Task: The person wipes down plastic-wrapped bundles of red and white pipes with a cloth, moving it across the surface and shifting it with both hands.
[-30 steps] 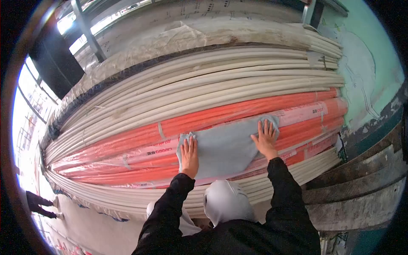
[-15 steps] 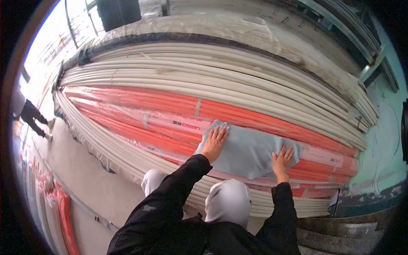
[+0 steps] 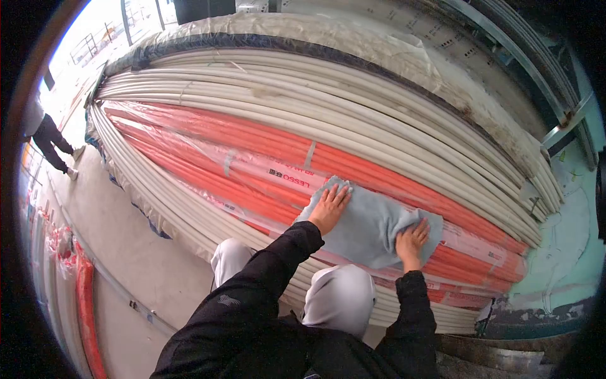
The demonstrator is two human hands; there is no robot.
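A grey-blue cloth point(image 3: 363, 218) lies spread over plastic-wrapped bundles of red-orange pipes point(image 3: 252, 142). My left hand point(image 3: 330, 207) rests flat on the cloth's left part, its fingers apart. On the right part of the cloth lies my right hand point(image 3: 411, 241), with the fingers stretched out and wrinkles in the fabric beside them. Printed clear wrapping point(image 3: 287, 177) shows just left of the cloth. Long cream-white pipes point(image 3: 303, 104) run along both sides of the red bundles.
A dusty plastic sheet point(image 3: 303, 28) covers the far edge of the pile. Metal framing point(image 3: 536, 69) stands at upper right beside a pale green wall point(image 3: 562, 252). Another person point(image 3: 49, 139) stands at far left. More wrapped red pipes point(image 3: 85, 309) lie at lower left.
My right hand has shifted slightly left, and the cloth beneath it has bunched into wrinkles. My left hand stays on the cloth. The view has turned slightly.
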